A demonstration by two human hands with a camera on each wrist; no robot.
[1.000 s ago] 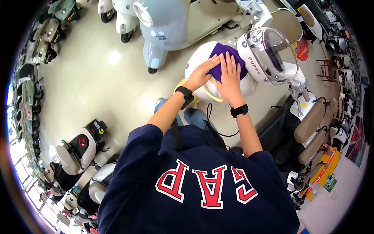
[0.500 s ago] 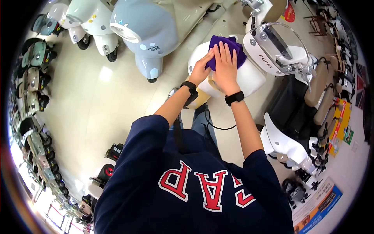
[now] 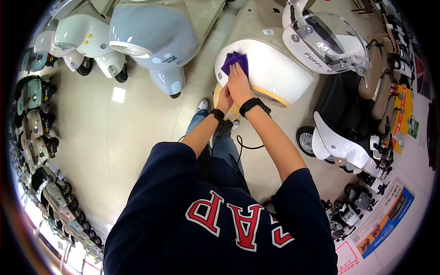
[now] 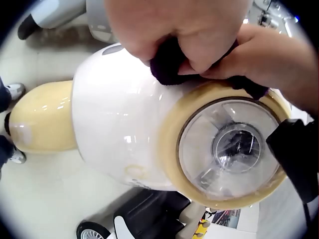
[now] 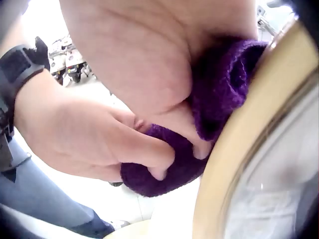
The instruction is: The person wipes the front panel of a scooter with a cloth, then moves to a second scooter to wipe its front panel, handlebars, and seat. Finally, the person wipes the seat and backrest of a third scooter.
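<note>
In the head view a bunched purple cloth (image 3: 234,62) lies against the white front panel (image 3: 270,68) of a scooter. My right hand (image 3: 239,86) reaches over its lower edge, fingers on the cloth and thumb bent onto it, as the right wrist view shows. Just below and to the left, my left hand (image 3: 223,100) is partly hidden by the right one. Seen from the right wrist, the left hand (image 5: 89,134) pinches an edge of the cloth (image 5: 159,174). The left wrist view has both hands meeting at the cloth (image 4: 167,64), above the yellow-rimmed headlight (image 4: 224,144).
A blue-grey scooter (image 3: 153,36) stands on the left, with pale ones beyond it. A white PUPPY-marked part with a clear cover (image 3: 321,43) is at the upper right. A black-seated vehicle (image 3: 337,101) stands right. A black cable (image 3: 250,147) hangs near my legs.
Both hands and the cloth have moved left and down over the white panel, away from the PUPPY part. The hands, side by side on the cloth before, now overlap. The head view has shifted.
</note>
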